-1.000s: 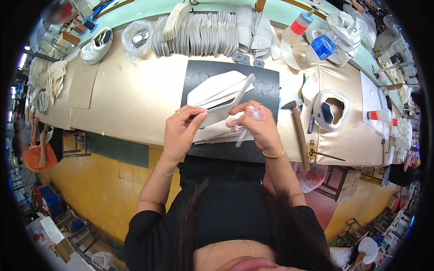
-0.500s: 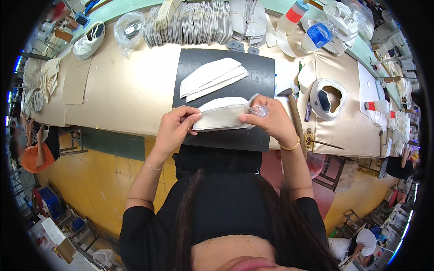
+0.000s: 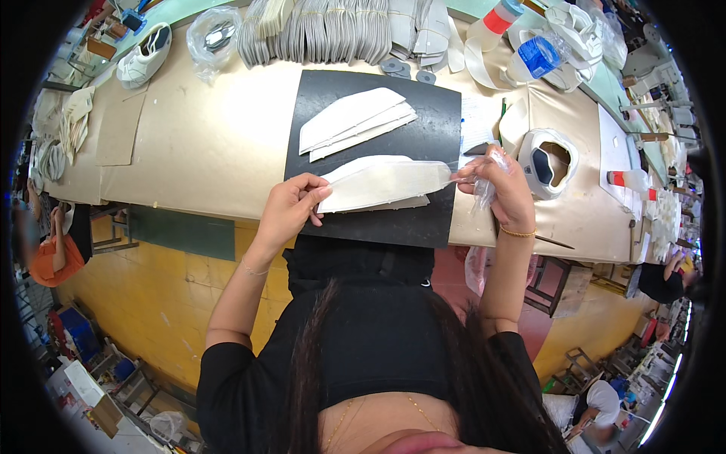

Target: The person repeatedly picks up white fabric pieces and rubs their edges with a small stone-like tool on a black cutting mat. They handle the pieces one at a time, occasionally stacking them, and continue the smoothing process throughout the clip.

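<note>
My left hand (image 3: pixel 293 203) pinches the left end of a white curved shoe-upper piece (image 3: pixel 386 185) between thumb and fingers. Below it, the edge of another pale piece (image 3: pixel 412 203) shows on the black mat (image 3: pixel 363 231). Off the right end of the white piece, my right hand (image 3: pixel 503 189) grips a crumpled strip of clear plastic film (image 3: pixel 482 195). A thin stretch of the film runs from my fingers to the tip of the piece. Farther up the mat lies a small fanned stack of white pieces (image 3: pixel 355 121).
Bundled grey pieces (image 3: pixel 325 34) line the far edge. Right of the mat stand a white shoe upper (image 3: pixel 550 165) and bottles, one with a blue label (image 3: pixel 537 59). A bagged item (image 3: pixel 214 41) and a white shoe (image 3: pixel 145 57) are at far left. Other people sit at both sides.
My right hand has moved right, away from the white piece, drawing the plastic film out with it. The piece's right end is now uncovered by my fingers. My left hand keeps its pinch.
</note>
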Demonstrator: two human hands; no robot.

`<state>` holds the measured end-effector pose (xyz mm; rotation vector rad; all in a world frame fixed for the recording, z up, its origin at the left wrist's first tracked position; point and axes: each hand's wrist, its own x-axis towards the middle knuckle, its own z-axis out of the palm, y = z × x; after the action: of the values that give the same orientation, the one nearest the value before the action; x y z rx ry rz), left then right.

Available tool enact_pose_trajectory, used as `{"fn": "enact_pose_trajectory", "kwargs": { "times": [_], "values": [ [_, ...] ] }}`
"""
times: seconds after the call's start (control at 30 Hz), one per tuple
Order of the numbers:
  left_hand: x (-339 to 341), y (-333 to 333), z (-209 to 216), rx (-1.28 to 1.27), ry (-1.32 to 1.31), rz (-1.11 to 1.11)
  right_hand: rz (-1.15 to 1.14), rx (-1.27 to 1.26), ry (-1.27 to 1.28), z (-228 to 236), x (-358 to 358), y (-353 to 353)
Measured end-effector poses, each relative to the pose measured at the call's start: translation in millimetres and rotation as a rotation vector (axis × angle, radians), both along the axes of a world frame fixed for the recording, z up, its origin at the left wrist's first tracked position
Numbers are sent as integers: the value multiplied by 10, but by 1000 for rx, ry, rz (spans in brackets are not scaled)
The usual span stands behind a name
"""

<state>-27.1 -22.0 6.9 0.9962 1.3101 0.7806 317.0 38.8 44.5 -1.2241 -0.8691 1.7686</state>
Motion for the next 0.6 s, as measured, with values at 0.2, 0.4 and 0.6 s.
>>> {"fn": "enact_pose_trajectory", "kwargs": {
  "times": [0.2,0.4,0.6],
  "values": [
    [-18,43,28,-1,52,-8,-102,38,-47,-77,-37,22],
    [-151,-23,-35,-34,120,72,-436,103,-100,4,59,67],
    [-200,-15,-13,17,314,-4,-169,227,-342,-141,94,52]
  ]
}}
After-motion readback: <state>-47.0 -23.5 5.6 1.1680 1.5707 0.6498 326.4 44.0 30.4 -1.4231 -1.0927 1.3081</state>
